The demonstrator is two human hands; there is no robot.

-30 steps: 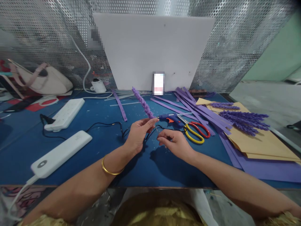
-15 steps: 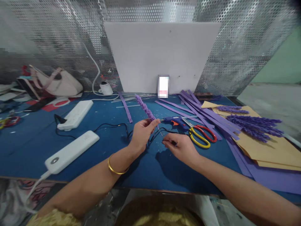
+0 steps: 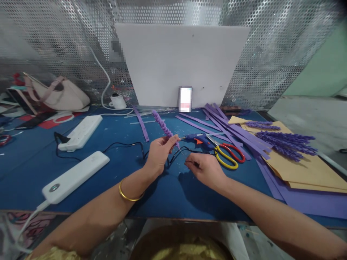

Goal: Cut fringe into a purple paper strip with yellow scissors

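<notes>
My left hand [image 3: 159, 153] is closed in a pinch around the lower part of a purple artificial lavender sprig [image 3: 162, 124]. The sprig leans with its tip up and to the left, and a thin pale stem [image 3: 180, 150] sticks out below the fingers. Close to that stem's end is my right hand [image 3: 204, 168], its thumb and forefinger pinched together; what lies between them is too small to make out. Just beyond the hands rests a blue glue gun [image 3: 199, 140] with an orange trigger. Scissors [image 3: 229, 156] with red and yellow handles lie beside it.
Purple strips [image 3: 230, 126] are scattered at the back right. Finished lavender sprigs [image 3: 287, 142] lie on tan paper [image 3: 311, 173]. To the left are a white power bank [image 3: 76, 177], a power strip [image 3: 81, 133] and a black cable [image 3: 124, 143]. A lit phone [image 3: 185, 99] leans against a white board.
The whole view has shifted slightly. The sprig has turned a little in my left hand, and less of its stem shows below the fingers. My right hand keeps its pinch.
</notes>
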